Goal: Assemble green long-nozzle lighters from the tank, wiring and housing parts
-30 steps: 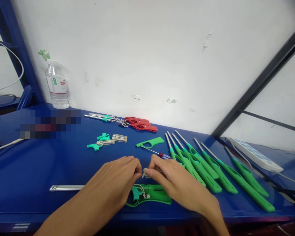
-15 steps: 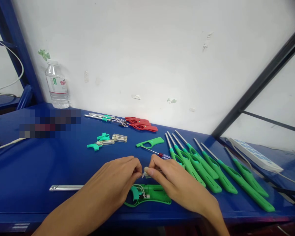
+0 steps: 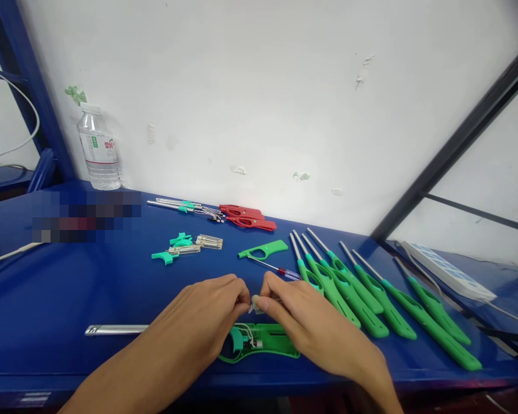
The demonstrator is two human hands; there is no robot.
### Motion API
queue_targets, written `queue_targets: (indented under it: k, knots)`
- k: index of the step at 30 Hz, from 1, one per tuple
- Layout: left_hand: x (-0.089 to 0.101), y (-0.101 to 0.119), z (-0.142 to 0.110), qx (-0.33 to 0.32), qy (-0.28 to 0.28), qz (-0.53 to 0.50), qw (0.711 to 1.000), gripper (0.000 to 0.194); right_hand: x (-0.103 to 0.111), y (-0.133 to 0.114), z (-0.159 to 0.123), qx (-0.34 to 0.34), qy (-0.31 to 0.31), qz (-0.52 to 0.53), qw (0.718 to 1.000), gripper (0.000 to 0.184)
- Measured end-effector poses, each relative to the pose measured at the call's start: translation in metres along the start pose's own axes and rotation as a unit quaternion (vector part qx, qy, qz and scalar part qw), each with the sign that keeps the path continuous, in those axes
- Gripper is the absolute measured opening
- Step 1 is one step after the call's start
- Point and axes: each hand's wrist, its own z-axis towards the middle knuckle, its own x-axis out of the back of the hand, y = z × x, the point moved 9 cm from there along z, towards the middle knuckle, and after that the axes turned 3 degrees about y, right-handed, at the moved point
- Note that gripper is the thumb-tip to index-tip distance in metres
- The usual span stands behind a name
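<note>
My right hand [image 3: 304, 322] is closed around a small clear plastic fuel tank [image 3: 258, 309], mostly covered by the fingers. Beside its end, my left hand [image 3: 218, 302] is pinched; whatever its fingertips grip is too small to make out. Below both hands lies an opened green lighter shell [image 3: 280, 340], hollow side up. Inside it sit a teal trigger [image 3: 238, 340] and thin white wires. A metal tube [image 3: 116, 329] sticks out to the left, partly behind my left forearm. Just beyond my right hand rests a screwdriver [image 3: 290, 274], its tip touching a green half shell [image 3: 265, 249].
Several green lighters [image 3: 354, 287] lie in a row at the right. Clear tanks [image 3: 209, 242] and teal triggers [image 3: 162, 257] are left of centre. Red shells [image 3: 250, 221] and metal tubes with wires [image 3: 172, 205] lie along the wall. A water bottle [image 3: 99, 152] and a power strip [image 3: 449, 270] stand farther out.
Hardly anything differs. Both hands stay in the same place, fingertips close together at the tank; the view has shifted very slightly.
</note>
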Motion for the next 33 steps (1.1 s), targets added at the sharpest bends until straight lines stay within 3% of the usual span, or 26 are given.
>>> queue_targets:
  k: [6, 14, 27, 33]
  knots:
    - [0.0, 0.001, 0.0, 0.011, -0.017, -0.021, 1.0, 0.025, 0.002, 0.004, -0.001, -0.006, -0.006, 0.013, 1.0, 0.027]
    - [0.01, -0.004, 0.001, 0.103, -0.024, -0.02, 0.994, 0.023, 0.001, 0.001, -0.001, -0.001, -0.025, 0.044, 0.999, 0.031]
    - [0.015, 0.011, 0.001, 0.054, 0.023, 0.014, 0.998, 0.025, 0.003, -0.001, -0.002, 0.015, -0.022, 0.06, 0.998, 0.029]
    - [0.014, 0.01, 0.003, 0.065, 0.009, 0.015, 0.998, 0.026, 0.0, -0.001, -0.001, 0.026, -0.028, 0.06, 0.997, 0.03]
